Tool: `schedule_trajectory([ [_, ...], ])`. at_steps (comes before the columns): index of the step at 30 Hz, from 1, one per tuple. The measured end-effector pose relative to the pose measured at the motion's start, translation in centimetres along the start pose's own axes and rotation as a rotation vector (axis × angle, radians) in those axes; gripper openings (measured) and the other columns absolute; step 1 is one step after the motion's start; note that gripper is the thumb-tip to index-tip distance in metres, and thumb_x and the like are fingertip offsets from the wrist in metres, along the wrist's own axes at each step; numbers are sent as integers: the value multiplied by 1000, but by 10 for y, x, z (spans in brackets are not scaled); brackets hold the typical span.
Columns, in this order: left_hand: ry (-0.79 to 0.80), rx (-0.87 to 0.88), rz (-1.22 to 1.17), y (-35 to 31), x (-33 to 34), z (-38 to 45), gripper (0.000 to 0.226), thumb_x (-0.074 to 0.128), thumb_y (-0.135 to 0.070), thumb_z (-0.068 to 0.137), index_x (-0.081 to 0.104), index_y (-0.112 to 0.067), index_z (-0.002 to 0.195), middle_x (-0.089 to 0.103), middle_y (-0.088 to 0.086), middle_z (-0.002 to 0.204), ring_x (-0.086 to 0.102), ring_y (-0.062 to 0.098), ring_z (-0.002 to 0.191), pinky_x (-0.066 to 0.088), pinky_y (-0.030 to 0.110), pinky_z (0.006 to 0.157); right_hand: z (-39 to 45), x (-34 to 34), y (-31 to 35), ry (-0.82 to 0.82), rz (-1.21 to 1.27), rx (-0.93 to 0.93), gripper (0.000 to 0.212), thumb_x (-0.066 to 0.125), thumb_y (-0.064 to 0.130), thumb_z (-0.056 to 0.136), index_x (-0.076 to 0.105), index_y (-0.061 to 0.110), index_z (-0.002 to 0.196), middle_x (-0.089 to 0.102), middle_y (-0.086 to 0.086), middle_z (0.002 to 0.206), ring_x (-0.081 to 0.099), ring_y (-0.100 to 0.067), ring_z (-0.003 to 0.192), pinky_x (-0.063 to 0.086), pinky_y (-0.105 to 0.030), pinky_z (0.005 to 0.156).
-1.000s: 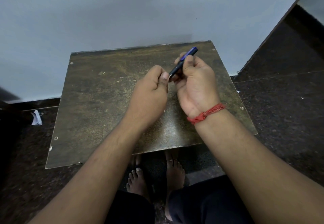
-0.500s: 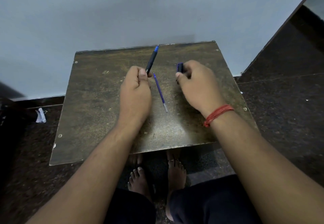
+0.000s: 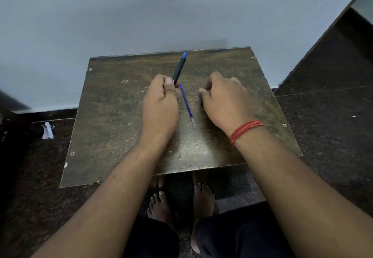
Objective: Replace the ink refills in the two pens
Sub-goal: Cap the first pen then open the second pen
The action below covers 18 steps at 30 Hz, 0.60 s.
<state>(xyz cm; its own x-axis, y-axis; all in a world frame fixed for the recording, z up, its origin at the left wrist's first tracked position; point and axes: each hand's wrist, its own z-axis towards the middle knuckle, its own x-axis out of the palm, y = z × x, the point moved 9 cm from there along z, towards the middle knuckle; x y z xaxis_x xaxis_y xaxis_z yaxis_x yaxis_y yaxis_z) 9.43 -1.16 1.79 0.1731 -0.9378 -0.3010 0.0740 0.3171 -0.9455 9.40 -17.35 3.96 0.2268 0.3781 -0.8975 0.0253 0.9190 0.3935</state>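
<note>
1. Pen barrel (image 3: 179,68) gripped in left hand (image 3: 160,104): fingers curled round lower end, thumb pressed along it. Blue end pointed up and away toward wall (image 3: 141,15), well clear of table (image 3: 113,116).
2. Loose blue refill (image 3: 187,105) lay flat on table between the hands, just beside left hand, not touching either as far as visible. Metal tip faced the near edge.
3. Right hand (image 3: 223,100) rested knuckles-up on table, fingers curled under. Sliver of something dark blue showed at the thumb side, likely a second pen part; mostly hidden. Couldn't tell whether pinched or just covered.
4. Judged step: one pen opened, refill out. New refill still to be fitted; only one pen body and one refill identifiable.
5. To do it well: keep barrel steady in left fist, open end accessible. Pick refill near mid-length, not by tip, to avoid ink smear and bending. Feed straight along barrel axis, no side load. Seat fully before closing. Watch for a spring or small part rolling off; table had no lip.
6. Containers: none seen. No tray, box or cup for parts. Loose pieces sat directly on tabletop.
7. Surroundings: red thread band (image 3: 245,130) on right wrist, bare feet (image 3: 181,201) under table, scrap of white paper (image 3: 47,130) on dark floor at left.
</note>
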Motion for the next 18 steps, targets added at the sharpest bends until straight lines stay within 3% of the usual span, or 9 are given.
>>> schedule_trajectory([
  [5,21,5,0,-1,2,-1,31,37,-27,108,58,-7,97,46,-15,66,37,1,56,32,17,50,5,-36,-23,-256,329,97,11,55,30,98,59,21,93,56,10,78,54,-15,85,37,-27,63],
  [8,66,32,19,-5,10,-4,30,38,-27,107,57,-9,93,46,-16,65,39,1,58,31,20,53,4,-28,-25,-178,534,120,14,57,34,98,60,23,90,62,6,78,57,-6,72,40,-12,59],
  [11,120,88,45,-11,19,-9,28,39,-25,107,54,-11,89,46,-12,63,40,0,54,33,18,51,4,-7,-21,-21,741,152,20,60,39,97,64,22,87,70,-14,85,60,-12,70,50,-29,66],
  [14,166,140,106,-15,26,-13,26,40,-24,107,56,-10,91,50,-7,67,44,1,58,35,21,52,3,3,-21,17,957,197,20,66,35,94,65,19,82,68,-7,76,58,-2,64,44,-19,57],
  [18,211,150,90,-17,31,-16,27,41,-24,107,57,-7,94,50,-7,64,45,-2,52,34,12,47,3,10,-26,32,1137,251,23,72,31,91,62,20,73,62,1,68,55,-7,61,42,-18,53],
])
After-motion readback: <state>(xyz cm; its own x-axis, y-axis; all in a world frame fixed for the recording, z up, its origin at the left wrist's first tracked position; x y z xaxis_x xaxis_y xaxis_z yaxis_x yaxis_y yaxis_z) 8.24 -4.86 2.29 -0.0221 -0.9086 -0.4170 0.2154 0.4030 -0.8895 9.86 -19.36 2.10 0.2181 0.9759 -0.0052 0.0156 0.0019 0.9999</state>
